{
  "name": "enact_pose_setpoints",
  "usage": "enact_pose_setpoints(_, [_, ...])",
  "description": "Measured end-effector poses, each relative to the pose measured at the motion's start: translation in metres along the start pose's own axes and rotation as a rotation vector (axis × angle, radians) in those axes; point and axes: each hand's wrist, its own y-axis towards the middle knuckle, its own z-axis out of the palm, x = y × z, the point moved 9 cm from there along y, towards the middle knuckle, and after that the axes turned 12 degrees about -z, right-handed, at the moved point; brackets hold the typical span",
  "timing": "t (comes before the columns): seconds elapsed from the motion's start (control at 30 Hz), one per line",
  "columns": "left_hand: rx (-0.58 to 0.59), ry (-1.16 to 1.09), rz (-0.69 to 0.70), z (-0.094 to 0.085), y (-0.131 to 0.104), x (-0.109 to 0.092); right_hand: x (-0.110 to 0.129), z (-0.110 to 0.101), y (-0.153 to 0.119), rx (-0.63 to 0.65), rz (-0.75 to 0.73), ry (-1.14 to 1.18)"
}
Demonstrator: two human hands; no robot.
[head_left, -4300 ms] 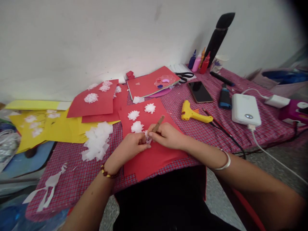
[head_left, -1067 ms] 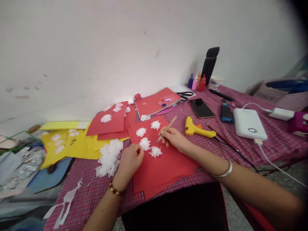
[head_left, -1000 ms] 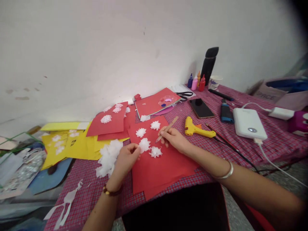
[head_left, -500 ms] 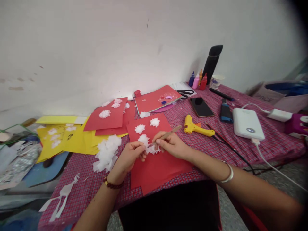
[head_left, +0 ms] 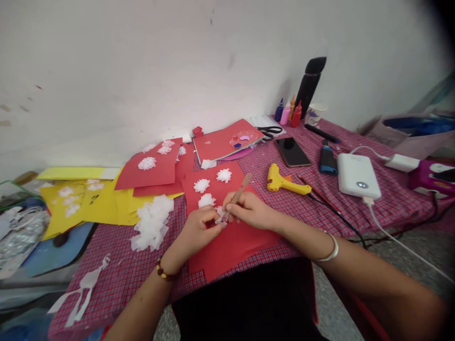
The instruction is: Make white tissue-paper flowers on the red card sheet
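On the checked bench, a paper-shaping step appears to be in hand, close to the front edge. The red sheet is laid with its lower corner brought up to that edge, so little margin seems to be left on the near side. Just beside it on the left, a pile of white paper pieces is placed; on the right, a strip of bench is left between the sheet and the yellow glue gun, by which sideways movement is bounded. Over the middle of the sheet, the right hand and the left hand are brought together. A wooden stick is clamped at a slant in the right fingers; the left thumb and forefinger are drawn in at its lower end, but whether paper is gripped there cannot be told. Three white tufts are seen on the sheet's upper part. At the fingertips, a small white piece is partly hidden; it is judged to be worked at the stick's tip, for which a light, steady press seems to be called for.
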Motion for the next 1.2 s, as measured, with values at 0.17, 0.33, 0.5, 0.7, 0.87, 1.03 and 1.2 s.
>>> enact_pose_setpoints(0.17, [-0.019, 0.255, 0.023, 0.015, 0.003, 0.006, 0.002, 0.009, -0.001, 0.161, -0.034, -0.344])
enact_pose_setpoints(0.33, [-0.004, 0.268, -0.032, 0.015, 0.005, 0.015, -0.002, 0.013, -0.003, 0.259, 0.013, -0.580])
enact_pose_setpoints(0.5, [0.067, 0.275, -0.105, 0.012, 0.006, 0.025, 0.000, 0.016, -0.004, 0.298, -0.010, -0.705])
enact_pose_setpoints(0.7, [0.096, 0.251, -0.128, 0.012, 0.006, 0.028, -0.002, 0.023, -0.006, 0.337, -0.074, -0.807])
enact_pose_setpoints(0.87, [0.103, 0.226, -0.118, 0.013, 0.005, 0.029, -0.001, 0.029, -0.010, 0.354, -0.125, -0.789])
enact_pose_setpoints(1.03, [0.141, 0.079, -0.129, 0.012, 0.005, 0.029, -0.004, -0.003, -0.005, 0.049, -0.023, -0.424])
enact_pose_setpoints(1.2, [0.132, -0.183, -0.201, -0.007, 0.008, 0.028, -0.029, -0.035, -0.006, -0.301, 0.192, 0.040])
